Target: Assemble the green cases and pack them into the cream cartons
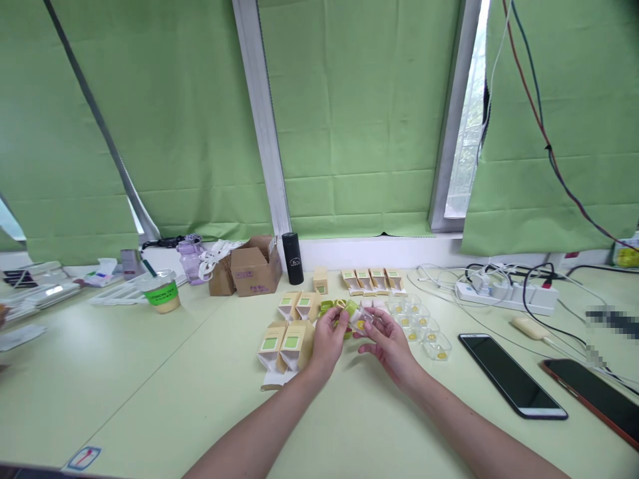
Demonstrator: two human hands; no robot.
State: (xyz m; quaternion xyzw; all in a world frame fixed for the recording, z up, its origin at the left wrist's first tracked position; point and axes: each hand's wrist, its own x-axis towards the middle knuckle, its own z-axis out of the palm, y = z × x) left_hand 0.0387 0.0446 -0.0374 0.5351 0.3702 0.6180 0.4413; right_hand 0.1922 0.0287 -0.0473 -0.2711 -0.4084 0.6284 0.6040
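Your two hands are close together, both clamped on one small container (357, 318): the fingers of your left hand (329, 336) press its green top, and those of your right hand (392, 340) grip its clear plastic body. You hold it above the worktop, between the near edge and the far edge. The paper cartons (296, 340) are tan and angular, with white inner flaps and green labels. The clear cups (437, 347) are thin and shiny, each with a yellow spot inside; the green pieces (325, 306) behind your left hand are partly hidden.

The worktop (164, 399) is smooth and pale, with a seam running to its near edge. Beyond its far edge hang creased green blinds (359, 120).

You have nine cartons, two smartphones (513, 376) toward the right edge, one white power strip (539, 301) and, near the far edge, one black cylindrical bottle (292, 258). The clear cups overlap, so I cannot count them exactly.
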